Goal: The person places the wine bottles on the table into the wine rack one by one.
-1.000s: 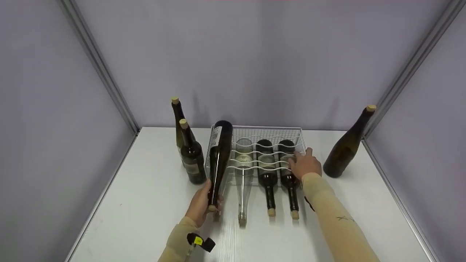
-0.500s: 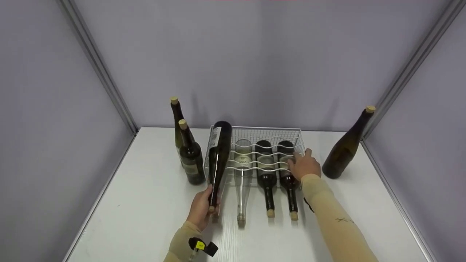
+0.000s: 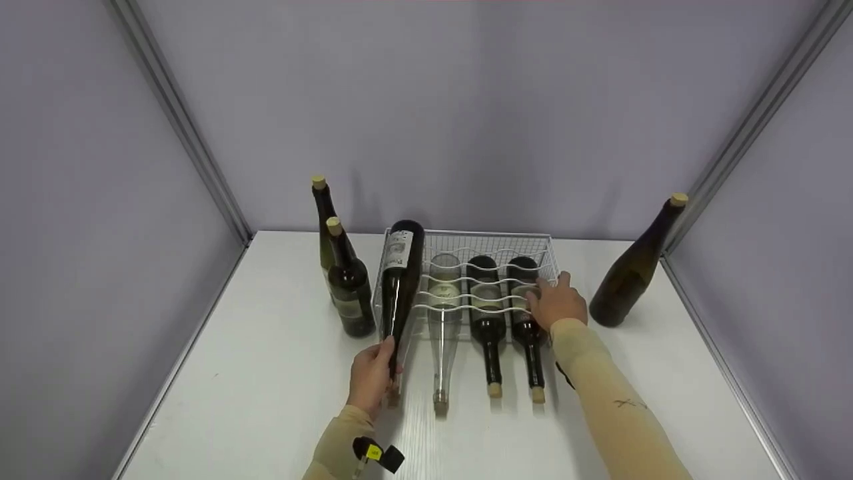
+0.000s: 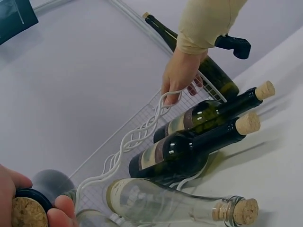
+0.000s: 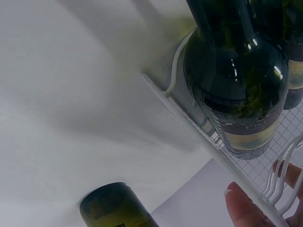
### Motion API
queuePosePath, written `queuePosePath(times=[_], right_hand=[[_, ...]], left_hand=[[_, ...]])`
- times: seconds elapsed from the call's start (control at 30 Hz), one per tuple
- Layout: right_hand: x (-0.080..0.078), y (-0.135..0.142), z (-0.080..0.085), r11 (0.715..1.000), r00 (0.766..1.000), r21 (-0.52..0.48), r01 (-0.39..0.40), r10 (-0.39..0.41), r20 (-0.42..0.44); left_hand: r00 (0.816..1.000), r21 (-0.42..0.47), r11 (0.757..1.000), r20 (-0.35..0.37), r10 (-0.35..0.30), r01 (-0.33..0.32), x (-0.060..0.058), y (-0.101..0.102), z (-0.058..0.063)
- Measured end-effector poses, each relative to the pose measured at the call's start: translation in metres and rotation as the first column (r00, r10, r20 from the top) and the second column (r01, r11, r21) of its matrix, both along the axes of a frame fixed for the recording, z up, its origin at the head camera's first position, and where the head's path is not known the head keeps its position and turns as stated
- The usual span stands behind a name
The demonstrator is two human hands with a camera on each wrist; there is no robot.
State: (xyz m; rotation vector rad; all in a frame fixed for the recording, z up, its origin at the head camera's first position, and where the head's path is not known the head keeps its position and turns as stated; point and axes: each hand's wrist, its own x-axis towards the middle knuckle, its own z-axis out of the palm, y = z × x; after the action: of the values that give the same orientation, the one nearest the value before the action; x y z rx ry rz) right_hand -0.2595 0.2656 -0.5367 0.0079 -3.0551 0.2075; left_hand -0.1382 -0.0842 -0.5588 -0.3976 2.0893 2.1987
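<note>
My left hand [image 3: 371, 377] grips the neck of a dark wine bottle [image 3: 402, 293], tilted over the left end of a white wire bottle rack [image 3: 490, 233]. In the left wrist view, fingers and thumb close round that bottle's corked mouth [image 4: 29, 212]. My right hand [image 3: 561, 303] holds the wavy wires and side rim at the rack's right end, with the thumb [image 5: 242, 205] outside the rim. Lying in the rack are a clear bottle [image 3: 444, 327] and two dark bottles [image 3: 488, 327], necks toward me. Another clear neck [image 3: 394, 393] shows under the held bottle.
Two corked bottles, a shorter dark one [image 3: 351, 293] and a taller one [image 3: 322, 200] behind it, stand left of the rack. To its right stands a brown-green bottle [image 3: 626, 277]. Grey panels [image 3: 466, 120] enclose the white table [image 3: 266, 400] at the back and sides.
My left hand has turned the held bottle so its label faces up more, and its cork has dropped behind the fingers in the head view. The right hand stays on the rack.
</note>
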Motion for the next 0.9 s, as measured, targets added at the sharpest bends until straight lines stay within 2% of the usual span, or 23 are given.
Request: queuePosePath(times=[0.13,0.27,0.4,0.53,0.73,0.8,0.9], right_hand=[[-0.001,0.000,0.000,1.000,1.000,-0.010,0.005,-0.005,0.003],[-0.002,0.000,-0.001,1.000,1.000,-0.003,0.008,-0.008,0.009],[-0.002,0.000,-0.001,1.000,1.000,0.002,0.010,-0.010,0.004],[-0.002,0.000,-0.001,1.000,1.000,0.003,0.008,-0.008,-0.006],[-0.001,0.000,-0.003,1.000,1.000,0.007,0.008,-0.008,-0.007],[-0.001,0.000,-0.003,1.000,1.000,0.003,0.012,-0.012,-0.008],[-0.002,0.000,-0.003,1.000,1.000,-0.002,0.012,-0.012,-0.015]], left_hand=[[1.000,-0.068,0.997,-0.014,0.023,-0.024,0.000,0.002,0.000],[0.997,-0.163,0.984,-0.047,0.058,-0.065,0.000,0.004,0.002],[0.991,-0.299,0.948,-0.105,0.083,-0.112,-0.001,0.005,0.003],[0.987,-0.417,0.899,-0.129,0.091,-0.138,0.000,0.007,0.005],[0.985,-0.531,0.832,-0.143,0.102,-0.163,0.002,0.009,0.008],[0.985,-0.545,0.823,-0.142,0.098,-0.161,0.003,0.010,0.009],[0.987,-0.542,0.828,-0.140,0.083,-0.147,0.003,0.011,0.009]])
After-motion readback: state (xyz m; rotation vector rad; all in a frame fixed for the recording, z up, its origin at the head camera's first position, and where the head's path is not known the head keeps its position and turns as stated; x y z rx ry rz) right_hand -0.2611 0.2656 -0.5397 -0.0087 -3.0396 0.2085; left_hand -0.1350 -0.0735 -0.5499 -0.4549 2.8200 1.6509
